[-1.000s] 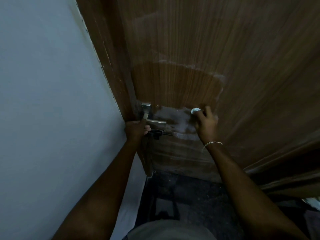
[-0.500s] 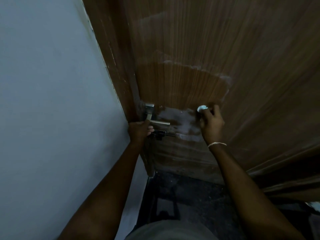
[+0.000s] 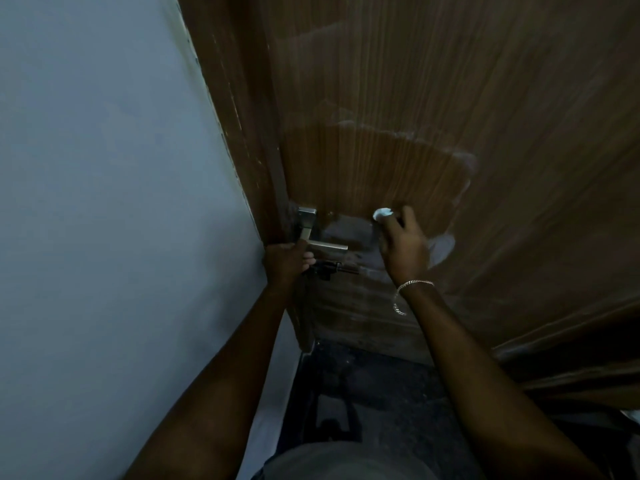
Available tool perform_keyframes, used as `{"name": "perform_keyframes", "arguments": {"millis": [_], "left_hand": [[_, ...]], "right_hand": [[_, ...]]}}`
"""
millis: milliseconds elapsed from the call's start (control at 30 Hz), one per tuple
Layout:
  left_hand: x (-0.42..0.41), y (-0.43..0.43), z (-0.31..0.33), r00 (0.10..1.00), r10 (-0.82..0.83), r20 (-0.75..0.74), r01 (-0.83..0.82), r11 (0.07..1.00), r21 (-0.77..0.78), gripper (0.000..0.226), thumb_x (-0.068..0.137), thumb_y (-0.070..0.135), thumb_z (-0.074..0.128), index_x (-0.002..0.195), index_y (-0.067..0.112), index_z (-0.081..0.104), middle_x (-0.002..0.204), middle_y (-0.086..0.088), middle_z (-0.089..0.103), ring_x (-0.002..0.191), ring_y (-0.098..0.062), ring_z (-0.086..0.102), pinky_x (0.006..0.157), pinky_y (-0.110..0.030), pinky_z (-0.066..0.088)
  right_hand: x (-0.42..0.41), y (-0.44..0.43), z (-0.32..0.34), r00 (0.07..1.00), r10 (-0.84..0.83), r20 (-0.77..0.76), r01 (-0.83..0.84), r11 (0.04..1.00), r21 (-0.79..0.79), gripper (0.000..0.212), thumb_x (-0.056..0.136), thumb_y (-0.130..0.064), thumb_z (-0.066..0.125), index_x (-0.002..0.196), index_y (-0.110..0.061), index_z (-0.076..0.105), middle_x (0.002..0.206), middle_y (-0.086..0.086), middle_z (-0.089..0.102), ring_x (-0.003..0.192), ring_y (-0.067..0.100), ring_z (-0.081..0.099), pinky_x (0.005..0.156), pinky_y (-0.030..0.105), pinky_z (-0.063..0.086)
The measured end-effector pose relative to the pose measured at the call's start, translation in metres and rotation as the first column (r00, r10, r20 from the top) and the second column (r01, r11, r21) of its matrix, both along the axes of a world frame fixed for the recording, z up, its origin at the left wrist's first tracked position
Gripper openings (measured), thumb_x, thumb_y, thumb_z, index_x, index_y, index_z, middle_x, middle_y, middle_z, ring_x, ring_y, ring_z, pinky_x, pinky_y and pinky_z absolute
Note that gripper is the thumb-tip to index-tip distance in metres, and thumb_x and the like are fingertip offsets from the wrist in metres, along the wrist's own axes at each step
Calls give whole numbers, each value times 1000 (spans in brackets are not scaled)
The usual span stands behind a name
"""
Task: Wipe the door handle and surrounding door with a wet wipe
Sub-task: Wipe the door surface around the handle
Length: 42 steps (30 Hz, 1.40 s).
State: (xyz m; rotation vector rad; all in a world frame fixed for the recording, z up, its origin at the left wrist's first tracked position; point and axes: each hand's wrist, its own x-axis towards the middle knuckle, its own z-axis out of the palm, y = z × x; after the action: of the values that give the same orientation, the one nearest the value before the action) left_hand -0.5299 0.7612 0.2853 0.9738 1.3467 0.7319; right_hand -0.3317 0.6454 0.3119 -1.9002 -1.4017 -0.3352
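Head: R hand (image 3: 405, 247) presses wipe (image 3: 382, 213) on door (image 3: 450, 98).

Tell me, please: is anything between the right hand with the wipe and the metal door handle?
Nothing visible blocks it. The right hand presses the wet wipe on the door, to the right of the handle; only bare smeared door lies between. The left hand holds the door edge at the handle's base, not in that path.

The wooden door (image 3: 433, 98) carries a metal handle (image 3: 323, 244) just above the left hand (image 3: 285, 263).
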Motion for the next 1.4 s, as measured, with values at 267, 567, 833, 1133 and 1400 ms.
{"name": "perform_keyframes", "arguments": {"millis": [267, 567, 833, 1133, 1400], "left_hand": [[1, 0, 1, 999, 7, 31, -6, 1000, -13, 20, 91, 25, 68, 93, 5, 69, 76, -5, 73, 60, -12, 71, 45, -17, 51], [2, 0, 0, 1000, -3, 26, 2, 1000, 30, 22, 91, 27, 68, 93, 5, 71, 76, -7, 74, 59, -13, 71, 46, -18, 51], [2, 0, 3, 999, -20, 25, 19, 1000, 17, 19, 92, 25, 67, 91, 6, 69, 79, -9, 73, 62, -15, 71, 49, -20, 53], [2, 3, 3, 1000, -26, 11, 26, 1000, -6, 21, 92, 25, 67, 87, 5, 69, 80, -10, 73, 65, -19, 71, 52, -23, 53], [1, 2, 4, 1000, -7, 2, 7, 1000, 9, 17, 90, 26, 69, 82, 10, 68, 75, -6, 74, 60, -15, 72, 50, -21, 54]], "right_hand": [[16, -12, -11, 997, -22, -71, 24, 999, 24, 27, 90, -8, 56, 115, -13, 65, 109, -1, 47, 89, 10, 54, 75, 22, 48], [9, -12, -20, 1000, -12, -16, 11, 998, -65, 19, 90, -2, 62, 108, -6, 66, 103, 9, 56, 86, 21, 58, 72, 35, 55], [-10, 9, -17, 996, 41, 77, -32, 994, -107, 23, 92, -5, 62, 114, -8, 64, 106, 10, 55, 92, 22, 55, 75, 27, 47], [-19, 24, -7, 998, 39, 40, -38, 998, -46, 23, 93, -10, 58, 115, -10, 62, 104, 7, 52, 90, 18, 52, 73, 26, 44], [-17, 16, -15, 999, 35, -21, -36, 998, -52, 34, 87, -3, 62, 120, -10, 59, 110, 7, 53, 94, 21, 55, 77, 29, 51]]}}
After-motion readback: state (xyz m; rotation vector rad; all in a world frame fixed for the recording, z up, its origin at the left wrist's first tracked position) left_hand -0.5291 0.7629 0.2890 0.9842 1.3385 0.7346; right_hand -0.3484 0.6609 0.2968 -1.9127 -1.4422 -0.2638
